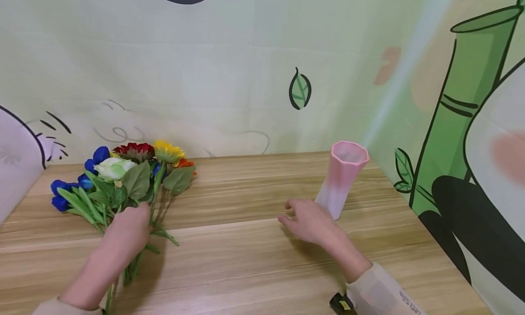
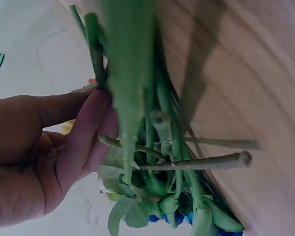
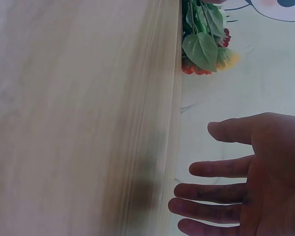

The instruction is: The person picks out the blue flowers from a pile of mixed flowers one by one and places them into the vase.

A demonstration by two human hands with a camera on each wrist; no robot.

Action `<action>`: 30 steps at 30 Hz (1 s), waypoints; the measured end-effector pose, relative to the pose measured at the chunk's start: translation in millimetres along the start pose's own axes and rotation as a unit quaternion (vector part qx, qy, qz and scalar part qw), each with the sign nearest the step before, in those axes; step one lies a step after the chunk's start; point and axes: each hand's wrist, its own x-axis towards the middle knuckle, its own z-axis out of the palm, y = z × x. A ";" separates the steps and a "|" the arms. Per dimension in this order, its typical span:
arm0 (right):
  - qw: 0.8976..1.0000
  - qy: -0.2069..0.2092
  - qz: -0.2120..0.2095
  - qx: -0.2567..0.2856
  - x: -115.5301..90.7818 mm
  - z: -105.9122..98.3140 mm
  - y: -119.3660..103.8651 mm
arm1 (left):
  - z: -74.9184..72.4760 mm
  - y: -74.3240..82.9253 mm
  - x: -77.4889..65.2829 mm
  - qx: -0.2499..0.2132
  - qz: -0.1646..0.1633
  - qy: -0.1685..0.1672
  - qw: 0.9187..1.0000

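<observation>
A bunch of artificial flowers [image 1: 135, 183] lies at the left of the table, with blue, white, dark red, yellow and orange blooms. Over its stems, my left hand [image 1: 130, 228] has its fingers curled, and in the left wrist view thumb and fingertips pinch a green stem [image 2: 99, 69]. Other cut stems [image 2: 201, 163] hang loose beside that hand. To the right stands an upright vase [image 1: 343, 178], pink at the top and fading to white. My right hand [image 1: 309, 221] is in front of the vase's base, overlapping it in the head view; its fingers [image 3: 211, 191] are spread and hold nothing.
The wooden table [image 1: 229, 260] ends at the back against a printed cloth [image 1: 246, 78] with leaf drawings. On the right the cloth continues along the table's side with a green bamboo picture [image 1: 463, 87]. A black strap piece [image 1: 343, 303] sits at the right cuff.
</observation>
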 end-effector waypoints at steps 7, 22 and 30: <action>1.000 -0.003 0.003 -0.002 -0.9 0.3 0.7 | 5.6 -5.2 3.3 0.014 -0.009 0.019 1.000; 1.000 -0.009 0.004 0.000 0.1 -1.8 1.1 | -5.4 -13.1 -3.1 -0.032 -0.012 0.119 0.992; 1.000 -0.003 -0.002 0.002 0.2 -0.8 2.4 | -18.2 -38.5 -5.2 -0.036 -0.035 0.187 0.981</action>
